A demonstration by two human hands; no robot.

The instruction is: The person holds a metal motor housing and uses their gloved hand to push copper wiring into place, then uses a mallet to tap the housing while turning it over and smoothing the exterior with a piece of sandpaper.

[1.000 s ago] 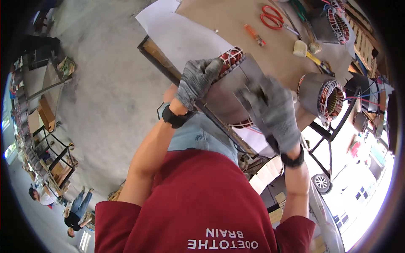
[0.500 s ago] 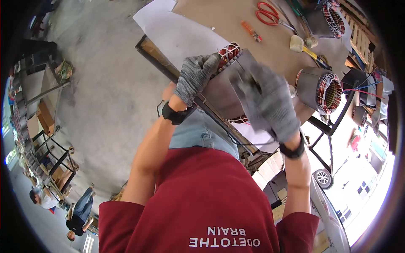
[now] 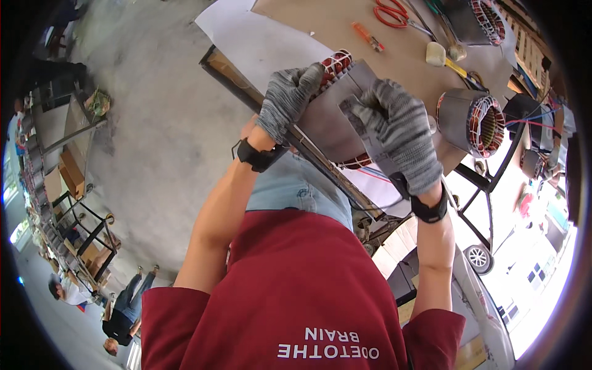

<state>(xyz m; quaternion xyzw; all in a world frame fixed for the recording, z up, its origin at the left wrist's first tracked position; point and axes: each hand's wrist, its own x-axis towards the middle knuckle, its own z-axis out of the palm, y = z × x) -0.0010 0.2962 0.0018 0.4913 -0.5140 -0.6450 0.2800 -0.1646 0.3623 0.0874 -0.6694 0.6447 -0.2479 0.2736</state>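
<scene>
A grey motor stator (image 3: 333,117) lies on its side at the table's near edge. White-laced red copper windings (image 3: 337,63) show at its far end and more at its near end. My left hand (image 3: 288,102), in a grey knit glove, is closed over the stator's far left side, thumb beside the windings. My right hand (image 3: 404,132), gloved alike, is curled above the stator's right side. Along its palm side runs a flat grey strip (image 3: 357,120), which its fingers grip; the strip's exact kind is unclear.
A second stator (image 3: 456,123) with blue and red leads stands to the right, another (image 3: 472,28) at the far right. Red-handled scissors (image 3: 394,13), an orange cutter (image 3: 368,37) and a yellow-handled mallet (image 3: 436,54) lie on the brown-covered table (image 3: 333,21). People stand at the lower left.
My right hand, blurred before, now shows sharply, slightly up and right, with the grey strip plainer to see. My left hand keeps its hold on the stator.
</scene>
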